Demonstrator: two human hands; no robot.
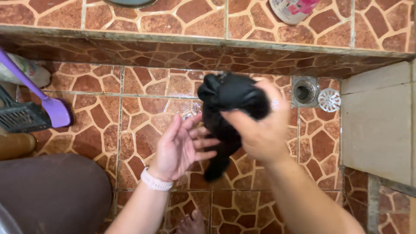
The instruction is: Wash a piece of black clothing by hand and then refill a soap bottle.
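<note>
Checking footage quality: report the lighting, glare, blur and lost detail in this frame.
Head view: even, soft light with no hard shadows; wet sheen glints on the floor tiles near the drain; the black cloth in the right hand is a near-featureless dark mass; the left hand looks slightly soft; frame edges bend a little.

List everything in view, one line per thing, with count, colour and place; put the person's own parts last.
black cloth: 1, black, wet-looking, hanging over the floor at centre
floor drain: 1, metal, open, upper right
drain cover: 1, white, beside the drain
purple brush: 1, purple, left
black dustpan: 1, black, far left
tiled floor: brown stone pattern
tiled step: same pattern, top
container: 1, white and pink, on the step
wristband: 1, white, left wrist
left hand: open, beside the cloth
right hand: gripping the cloth
</note>
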